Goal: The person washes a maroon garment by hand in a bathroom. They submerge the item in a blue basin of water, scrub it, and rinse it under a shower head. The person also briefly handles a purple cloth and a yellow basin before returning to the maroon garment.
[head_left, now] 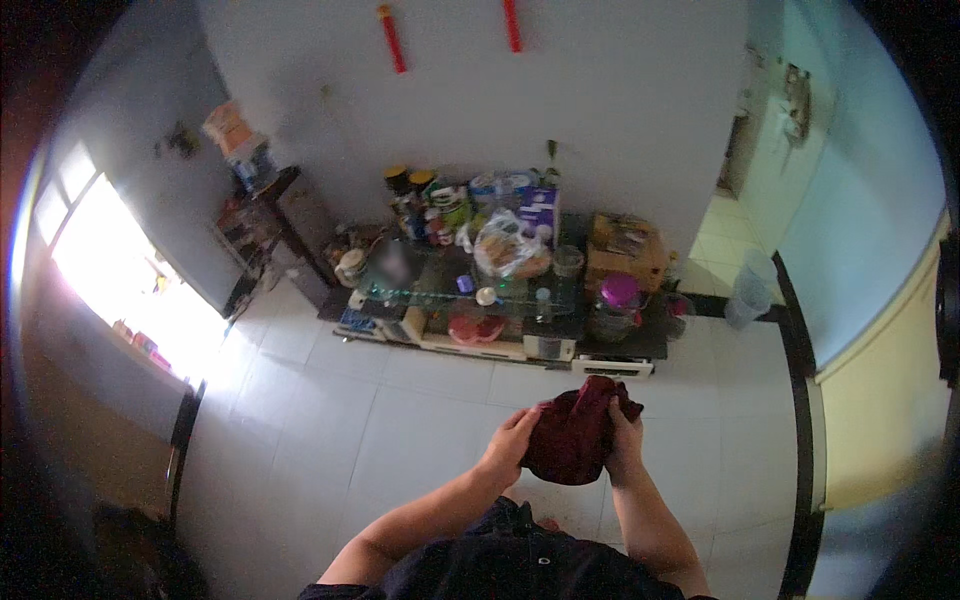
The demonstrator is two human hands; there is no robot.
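Observation:
A dark red, shiny piece of cloth (568,440) is held up in front of my body, bunched and folded at the top and rounded below. Whether it is a garment, a bag or a hat I cannot tell. My left hand (513,440) grips its left edge, with the thumb along the near side. On the opposite edge, my right hand (626,438) pinches the cloth near its gathered upper corner. Both hands are closed on it, and the fingers behind the fabric are hidden.
A low cabinet (475,348) stands ahead against the wall, crowded with a plastic bag (510,247), a cardboard box (625,250) and a purple-lidded jar (619,293). A translucent bin (750,290) stands on the pale tiled floor (420,430) at right. A bright window (125,270) is at left.

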